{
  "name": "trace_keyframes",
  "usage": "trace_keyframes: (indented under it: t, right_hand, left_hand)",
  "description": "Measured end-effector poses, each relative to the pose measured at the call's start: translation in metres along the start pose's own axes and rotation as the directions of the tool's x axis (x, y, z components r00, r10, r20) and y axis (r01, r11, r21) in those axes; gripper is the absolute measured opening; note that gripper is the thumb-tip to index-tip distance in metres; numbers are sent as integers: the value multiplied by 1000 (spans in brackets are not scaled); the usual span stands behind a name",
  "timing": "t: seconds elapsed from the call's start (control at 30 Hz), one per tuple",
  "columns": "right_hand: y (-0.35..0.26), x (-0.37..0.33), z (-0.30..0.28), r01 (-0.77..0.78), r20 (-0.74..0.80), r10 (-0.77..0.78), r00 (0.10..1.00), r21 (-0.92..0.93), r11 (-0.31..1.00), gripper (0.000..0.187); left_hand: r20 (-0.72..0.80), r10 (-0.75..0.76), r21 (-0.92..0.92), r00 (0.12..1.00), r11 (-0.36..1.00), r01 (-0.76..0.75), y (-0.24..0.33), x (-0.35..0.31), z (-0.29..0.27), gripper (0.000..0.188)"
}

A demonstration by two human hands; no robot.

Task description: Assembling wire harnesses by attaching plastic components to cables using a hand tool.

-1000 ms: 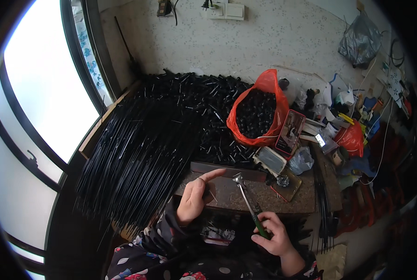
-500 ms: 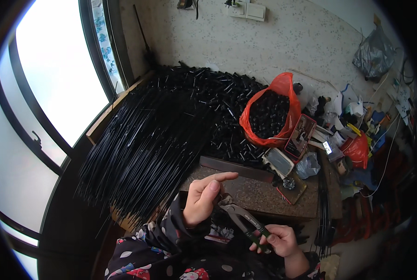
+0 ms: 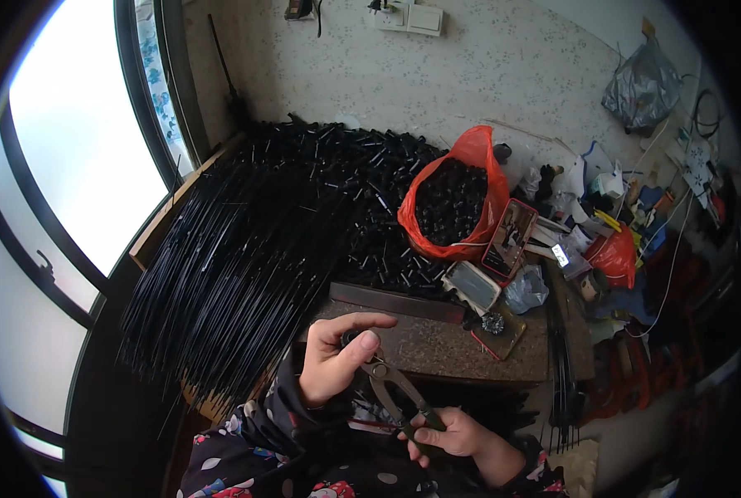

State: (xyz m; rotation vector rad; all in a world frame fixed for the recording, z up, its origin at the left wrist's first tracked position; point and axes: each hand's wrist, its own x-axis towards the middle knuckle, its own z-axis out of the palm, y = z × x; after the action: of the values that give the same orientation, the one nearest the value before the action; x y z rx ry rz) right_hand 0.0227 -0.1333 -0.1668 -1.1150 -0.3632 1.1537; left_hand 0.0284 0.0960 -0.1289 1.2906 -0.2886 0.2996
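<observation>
My right hand [image 3: 447, 433] is wrapped round the green handles of a pair of pliers [image 3: 380, 372]. The handles stand spread apart, and the metal head points up and left toward my other hand. My left hand [image 3: 331, 358] is curled, thumb and fingers pinching a small black part [image 3: 351, 337] that is mostly hidden. The pliers' jaws lie right by the left thumb; what is between them is hard to make out. Beyond my hands is the table [image 3: 404, 344], with a dark metal bar [image 3: 395, 302] along it.
Long thin black rods [image 3: 213, 282] lie in a big bundle at left, with a heap of short black pieces [image 3: 337, 149] behind. A red plastic bag [image 3: 412, 224] holds more black pieces. Right of it are a phone [image 3: 510, 239], a clear bag [image 3: 526, 290] and clutter.
The plier handles have spread wider, and the tool stands more upright with its head closer to my left thumb. The whole view has shifted, so the scene sits farther left.
</observation>
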Motion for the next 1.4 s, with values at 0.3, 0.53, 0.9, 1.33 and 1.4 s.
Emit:
trace_keyframes:
  t: [0.3, 0.53, 0.9, 1.33, 1.4]
  right_hand:
    - [-18, 10, -6, -48, 14, -867, 498, -998, -44, 56]
    - [16, -7, -18, -145, 212, 94, 973, 241, 960, 24]
    - [15, 10, 0, 95, -97, -660, 745, -964, 249, 39]
    - [28, -2, -13, 36, -112, -57, 992, -178, 983, 45]
    - [39, 3, -3, 100, -205, -126, 971, -133, 986, 22]
  left_hand:
    - [37, 15, 318, 999, 948, -26, 0, 3, -1, 59]
    - [172, 105, 235, 980, 961, -144, -10, 6, 2, 66]
    - [146, 84, 209, 986, 971, -114, -4, 11, -2, 68]
    - [81, -21, 242, 996, 970, 1, -17, 6, 19, 40]
    - [75, -45, 274, 996, 961, 23, -29, 9, 26, 40]
